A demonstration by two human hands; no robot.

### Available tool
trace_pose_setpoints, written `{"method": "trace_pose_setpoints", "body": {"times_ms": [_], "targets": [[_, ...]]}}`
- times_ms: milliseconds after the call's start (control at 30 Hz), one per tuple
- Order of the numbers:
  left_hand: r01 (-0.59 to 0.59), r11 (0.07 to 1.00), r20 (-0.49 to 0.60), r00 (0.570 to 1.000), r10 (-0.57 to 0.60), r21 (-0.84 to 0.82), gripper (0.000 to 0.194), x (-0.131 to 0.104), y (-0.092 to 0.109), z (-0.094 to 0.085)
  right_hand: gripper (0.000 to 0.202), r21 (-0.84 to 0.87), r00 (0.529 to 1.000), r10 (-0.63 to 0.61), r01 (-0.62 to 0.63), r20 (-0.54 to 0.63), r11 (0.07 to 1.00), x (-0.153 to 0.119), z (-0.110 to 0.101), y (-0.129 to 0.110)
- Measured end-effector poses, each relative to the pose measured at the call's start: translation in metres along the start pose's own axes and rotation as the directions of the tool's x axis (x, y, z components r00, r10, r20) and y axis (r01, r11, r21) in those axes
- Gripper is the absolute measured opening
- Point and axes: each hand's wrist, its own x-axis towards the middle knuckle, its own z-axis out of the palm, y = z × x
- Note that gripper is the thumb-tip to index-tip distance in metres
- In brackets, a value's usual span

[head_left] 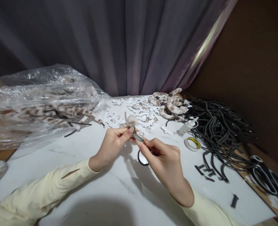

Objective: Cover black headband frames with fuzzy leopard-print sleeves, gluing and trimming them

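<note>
Near the middle of the table, my left hand (112, 145) pinches a fluffy brown-and-white fur piece (131, 120) by its dark end, between thumb and fingers. My right hand (165, 161), just to the right, is closed on a short grey-black strip (138, 137) that reaches across to the left fingers. Whether the strip and the fur piece are joined cannot be made out. A thin black loop (139, 160) shows below the hands, partly behind my right fingers. Small metal clasps and rings (139, 108) lie scattered just beyond both hands.
Left, a clear plastic bag (47, 81) holds long spotted fur strips. Curled fur pieces (175, 106) lie at the back right, beside a heap of black cords (219, 122). Nearer are a white bottle (186, 127), a tape roll (192, 144), black scraps (206, 172) and scissors (266, 179).
</note>
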Motion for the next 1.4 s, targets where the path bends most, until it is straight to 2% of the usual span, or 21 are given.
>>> {"method": "trace_pose_setpoints", "body": {"times_ms": [100, 233, 400, 467, 533, 633, 700, 733, 800, 867, 967, 1133, 1400], "targets": [[0.028, 0.999, 0.060, 0.998, -0.026, -0.039, 0.035, 0.002, 0.007, -0.001, 0.031, -0.023, 0.999, -0.043, 0.043, -0.011, 0.999, 0.000, -0.002, 0.002], [0.064, 0.992, 0.064, 0.996, -0.057, -0.109, 0.035, 0.004, 0.010, -0.002, 0.029, -0.031, 0.997, -0.076, 0.076, -0.022, 0.997, -0.003, 0.001, 0.004], [0.061, 0.958, -0.038, 0.996, -0.075, -0.282, 0.033, 0.003, 0.004, 0.004, 0.028, -0.077, 0.997, -0.066, 0.063, -0.037, 0.995, -0.004, 0.007, 0.001], [0.033, 0.953, -0.104, 0.992, -0.067, -0.301, 0.033, 0.003, 0.002, 0.006, 0.026, -0.154, 0.993, -0.117, 0.111, -0.031, 0.982, -0.002, 0.010, -0.003], [0.011, 0.955, -0.150, 0.987, -0.058, -0.298, 0.033, 0.003, -0.001, 0.008, 0.023, -0.300, 0.975, -0.223, 0.208, -0.018, 0.931, 0.001, 0.015, -0.007], [-0.020, 0.950, -0.194, 0.980, -0.043, -0.310, 0.034, 0.007, -0.003, 0.007, 0.021, -0.568, 0.920, -0.387, 0.351, 0.061, 0.744, 0.004, 0.025, -0.010], [-0.038, 0.943, -0.209, 0.977, -0.034, -0.331, 0.033, 0.011, -0.003, 0.004, 0.019, -0.658, 0.893, -0.434, 0.399, 0.121, 0.639, 0.006, 0.031, -0.010], [-0.045, 0.941, -0.208, 0.978, -0.028, -0.335, 0.033, 0.013, -0.002, 0.002, 0.019, -0.662, 0.892, -0.436, 0.401, 0.122, 0.634, 0.008, 0.032, -0.010], [-0.047, 0.942, -0.193, 0.981, -0.019, -0.332, 0.033, 0.017, 0.002, -0.003, 0.021, -0.583, 0.916, -0.395, 0.358, 0.068, 0.729, 0.015, 0.031, -0.012], [-0.038, 0.944, -0.163, 0.987, -0.017, -0.328, 0.034, 0.019, 0.008, -0.007, 0.023, -0.411, 0.953, -0.302, 0.282, 0.017, 0.867, 0.023, 0.022, -0.015], [-0.019, 0.940, -0.149, 0.988, -0.035, -0.341, 0.035, 0.020, 0.014, -0.012, 0.027, -0.183, 0.983, -0.176, 0.182, 0.047, 0.966, 0.033, 0.003, -0.023], [0.016, 0.921, -0.147, 0.986, -0.079, -0.389, 0.034, 0.019, 0.018, -0.014, 0.028, -0.086, 0.991, -0.054, 0.064, 0.122, 0.994, 0.043, -0.019, -0.027], [0.002, 0.935, -0.067, 0.997, -0.028, -0.354, 0.036, 0.015, 0.022, -0.015, 0.028, -0.023, 0.980, 0.024, -0.020, 0.197, 1.000, 0.050, -0.017, -0.022]]}}
